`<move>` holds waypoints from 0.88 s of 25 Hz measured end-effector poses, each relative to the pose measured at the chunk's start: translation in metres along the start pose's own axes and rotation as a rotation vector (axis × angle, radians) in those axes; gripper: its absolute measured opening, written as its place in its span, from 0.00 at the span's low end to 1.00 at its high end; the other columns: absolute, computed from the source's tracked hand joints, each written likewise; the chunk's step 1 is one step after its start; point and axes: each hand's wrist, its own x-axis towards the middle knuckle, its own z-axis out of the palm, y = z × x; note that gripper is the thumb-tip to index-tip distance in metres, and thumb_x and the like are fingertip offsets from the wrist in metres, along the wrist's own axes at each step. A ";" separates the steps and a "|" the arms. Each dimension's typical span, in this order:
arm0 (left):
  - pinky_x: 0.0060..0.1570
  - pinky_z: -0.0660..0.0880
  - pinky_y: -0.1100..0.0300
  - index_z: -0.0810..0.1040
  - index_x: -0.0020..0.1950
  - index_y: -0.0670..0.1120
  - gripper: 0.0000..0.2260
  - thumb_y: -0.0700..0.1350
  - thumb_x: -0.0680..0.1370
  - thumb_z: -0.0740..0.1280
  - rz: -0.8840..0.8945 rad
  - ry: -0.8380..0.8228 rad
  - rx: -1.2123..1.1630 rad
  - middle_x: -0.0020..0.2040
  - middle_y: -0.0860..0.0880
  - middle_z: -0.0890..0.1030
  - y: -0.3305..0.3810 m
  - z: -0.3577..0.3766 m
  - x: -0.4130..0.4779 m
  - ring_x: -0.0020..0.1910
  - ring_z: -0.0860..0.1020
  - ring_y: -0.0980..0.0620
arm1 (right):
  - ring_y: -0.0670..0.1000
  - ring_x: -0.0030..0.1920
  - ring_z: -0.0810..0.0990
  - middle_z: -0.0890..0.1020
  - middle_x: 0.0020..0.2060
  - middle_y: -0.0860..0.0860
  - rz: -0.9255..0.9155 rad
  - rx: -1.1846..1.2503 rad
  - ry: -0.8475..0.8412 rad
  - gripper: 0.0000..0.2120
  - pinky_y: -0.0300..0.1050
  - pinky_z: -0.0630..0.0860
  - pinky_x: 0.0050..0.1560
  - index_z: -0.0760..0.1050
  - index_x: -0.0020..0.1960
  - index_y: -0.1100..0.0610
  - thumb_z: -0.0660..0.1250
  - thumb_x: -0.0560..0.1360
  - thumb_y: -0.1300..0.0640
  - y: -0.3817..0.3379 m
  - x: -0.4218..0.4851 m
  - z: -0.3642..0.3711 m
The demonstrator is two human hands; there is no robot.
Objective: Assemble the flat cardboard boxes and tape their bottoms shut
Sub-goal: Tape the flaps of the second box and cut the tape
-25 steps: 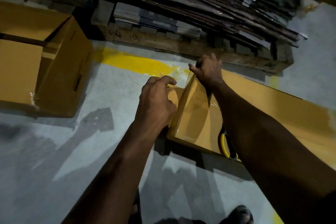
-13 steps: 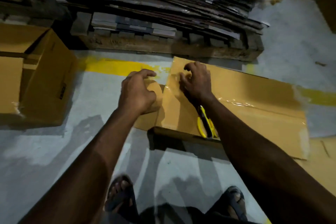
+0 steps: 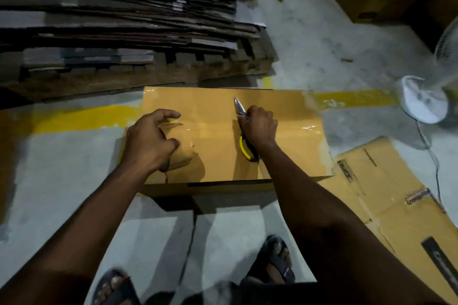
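Now right hand [image 3: 260, 127] grips scissors [image 3: 239, 107]; left hand [image 3: 148, 141] holds tape [image 3: 182, 150] on box [image 3: 215, 158].

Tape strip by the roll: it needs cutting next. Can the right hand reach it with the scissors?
Probably yes. The right hand grips the scissors on the box top, right over the tape strip. Only bare cardboard separates it from the tape roll that the left hand holds.

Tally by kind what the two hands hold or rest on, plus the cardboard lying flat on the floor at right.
Tape roll: 1, in the left hand
Scissors: 1, in the right hand
Box: 1, under both hands
Flat cardboard: 1
Total: 4
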 end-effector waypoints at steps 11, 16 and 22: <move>0.31 0.78 0.56 0.77 0.60 0.57 0.25 0.33 0.70 0.73 0.027 -0.107 0.031 0.41 0.52 0.78 0.017 0.037 -0.003 0.34 0.81 0.45 | 0.67 0.66 0.66 0.60 0.74 0.62 0.457 0.071 -0.027 0.36 0.63 0.62 0.63 0.54 0.78 0.44 0.54 0.75 0.28 0.111 0.008 -0.002; 0.31 0.80 0.58 0.78 0.61 0.56 0.24 0.33 0.71 0.71 -0.057 -0.053 -0.078 0.46 0.52 0.79 0.009 0.023 0.004 0.32 0.80 0.53 | 0.66 0.65 0.68 0.60 0.74 0.62 0.410 0.091 -0.070 0.35 0.60 0.65 0.62 0.56 0.78 0.44 0.56 0.76 0.30 0.020 -0.024 0.013; 0.35 0.76 0.63 0.74 0.68 0.49 0.21 0.34 0.77 0.67 -0.125 -0.166 -0.434 0.58 0.53 0.76 0.007 0.013 -0.005 0.41 0.77 0.61 | 0.65 0.67 0.65 0.57 0.75 0.59 0.203 0.272 -0.207 0.33 0.60 0.65 0.67 0.60 0.76 0.44 0.64 0.75 0.36 -0.040 -0.068 0.015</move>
